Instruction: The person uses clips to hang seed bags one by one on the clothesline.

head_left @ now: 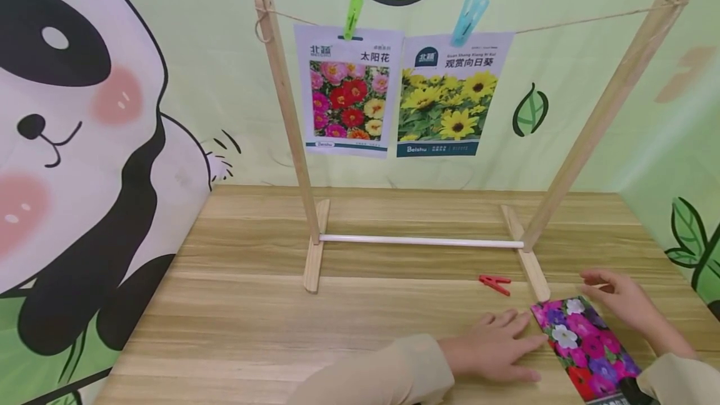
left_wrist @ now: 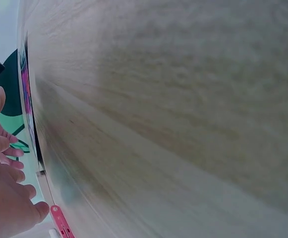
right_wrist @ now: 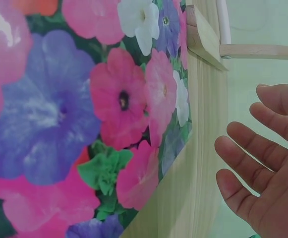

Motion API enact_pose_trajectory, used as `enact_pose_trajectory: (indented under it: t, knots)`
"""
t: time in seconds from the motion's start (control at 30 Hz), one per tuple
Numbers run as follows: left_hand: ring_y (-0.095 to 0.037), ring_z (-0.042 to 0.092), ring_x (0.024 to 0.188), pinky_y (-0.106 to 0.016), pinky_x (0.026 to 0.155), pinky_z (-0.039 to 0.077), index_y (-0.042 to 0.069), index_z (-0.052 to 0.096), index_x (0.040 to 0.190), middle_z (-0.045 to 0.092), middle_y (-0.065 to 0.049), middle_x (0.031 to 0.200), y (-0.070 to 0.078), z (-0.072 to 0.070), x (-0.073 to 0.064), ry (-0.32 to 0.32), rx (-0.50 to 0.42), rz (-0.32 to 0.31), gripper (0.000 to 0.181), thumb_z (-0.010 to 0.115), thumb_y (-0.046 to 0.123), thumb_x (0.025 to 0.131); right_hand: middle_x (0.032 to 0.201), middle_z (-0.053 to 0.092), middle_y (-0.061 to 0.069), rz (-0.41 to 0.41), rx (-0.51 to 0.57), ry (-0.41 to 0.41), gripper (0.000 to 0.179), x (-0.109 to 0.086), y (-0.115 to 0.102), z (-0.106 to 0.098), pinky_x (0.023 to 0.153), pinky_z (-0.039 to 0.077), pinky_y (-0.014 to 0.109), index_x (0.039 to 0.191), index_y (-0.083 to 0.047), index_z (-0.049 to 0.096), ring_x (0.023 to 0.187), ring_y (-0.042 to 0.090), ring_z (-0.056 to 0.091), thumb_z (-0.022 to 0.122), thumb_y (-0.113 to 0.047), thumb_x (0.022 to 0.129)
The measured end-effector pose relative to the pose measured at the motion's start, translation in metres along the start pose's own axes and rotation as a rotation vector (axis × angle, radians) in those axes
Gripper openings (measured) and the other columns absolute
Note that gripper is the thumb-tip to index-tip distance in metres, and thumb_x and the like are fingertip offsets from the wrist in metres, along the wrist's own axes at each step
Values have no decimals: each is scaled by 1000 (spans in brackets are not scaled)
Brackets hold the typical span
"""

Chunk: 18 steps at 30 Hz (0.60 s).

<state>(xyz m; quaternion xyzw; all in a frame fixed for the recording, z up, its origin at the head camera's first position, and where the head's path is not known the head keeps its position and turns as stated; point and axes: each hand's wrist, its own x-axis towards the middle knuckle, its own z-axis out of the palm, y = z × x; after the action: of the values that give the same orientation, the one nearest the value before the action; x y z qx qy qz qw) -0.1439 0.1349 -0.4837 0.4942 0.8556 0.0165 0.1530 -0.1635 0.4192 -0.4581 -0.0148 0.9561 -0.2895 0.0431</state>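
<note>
- The petunia packet (head_left: 587, 345) lay on the table (head_left: 236, 330) between the two sets of fingers, printed blooms upward, its near end running down past the frame's edge beside the right sleeve (head_left: 683, 377).
- The left hand (head_left: 489, 349) was stretched out low over the table, back upward, fingers spread apart and holding nothing; the index fingertip came right up to the packet's left edge, though whether it touched could not be told. The thumb stuck out nearer the wearer.
- The right hand (head_left: 624, 305) hung past the packet's right edge, fingers loosely bent, a little apart in the wrist view, and gripping nothing.
- Both forearms reached in from below, the left sleeve (head_left: 388, 370) slanting across the table.
- A red clothespin (head_left: 496, 284) lay beyond the left fingertips, near the right foot (head_left: 533, 274) of a wooden stand; that foot's near end stopped just beside the packet's far corner, between the hands.
- Farther from the fingers, a white rod (head_left: 422, 241) joined the stand's feet.
- Well above the left fingers, a string (head_left: 585, 19) held a pink-and-red flower packet (head_left: 351, 102) under a green clip (head_left: 354, 11) and a sunflower packet (head_left: 441, 105) under a blue clip (head_left: 470, 14).
</note>
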Motion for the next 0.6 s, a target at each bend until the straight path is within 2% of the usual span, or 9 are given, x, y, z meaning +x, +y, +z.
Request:
enact_pose_trajectory:
  t: [0.13,0.33,0.6]
  knots:
    - [-16,17,162,-33,126,25,39,19,171,10,3,179,2,-1,2,8,36,-8,67,34,64,111,120,62,43,16,0,-14,37,0,-1,1,76,53,35,128,27,53,103,51,64,56,-5,109]
    - [-14,15,162,-32,126,25,42,16,171,9,6,179,8,0,10,4,102,-12,67,29,66,110,120,63,43,12,8,-16,37,0,0,2,74,53,34,129,26,53,102,49,65,56,-5,109]
    - [-7,1,162,-30,128,20,47,3,170,-1,14,177,21,1,24,-100,120,-7,65,17,67,110,118,64,42,0,2,-5,36,1,2,4,74,53,33,127,26,54,102,50,65,58,-4,108]
